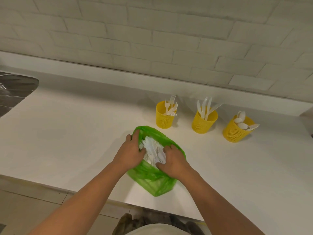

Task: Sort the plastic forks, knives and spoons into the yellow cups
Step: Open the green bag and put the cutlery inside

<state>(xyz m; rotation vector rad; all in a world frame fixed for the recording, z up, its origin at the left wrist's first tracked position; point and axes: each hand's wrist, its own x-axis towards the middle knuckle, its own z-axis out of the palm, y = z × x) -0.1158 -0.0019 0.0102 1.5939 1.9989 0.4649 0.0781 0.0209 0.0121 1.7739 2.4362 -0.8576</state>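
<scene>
A green plastic bag (152, 180) lies on the white counter, its mouth spread wide over a heap of white plastic cutlery (152, 148). My left hand (130, 150) grips the bag's left rim. My right hand (172, 160) grips the right rim, its fingers curled into the opening beside the cutlery. Three yellow perforated cups stand in a row behind the bag: the left cup (163, 119) holds forks, the middle cup (202, 122) holds knives, the right cup (234, 131) holds spoons.
The white counter (76, 133) runs to a white brick wall (152, 39) at the back. A dark cooktop (11, 94) sits at the far left. The counter's front edge passes just below the bag, with floor tiles beneath.
</scene>
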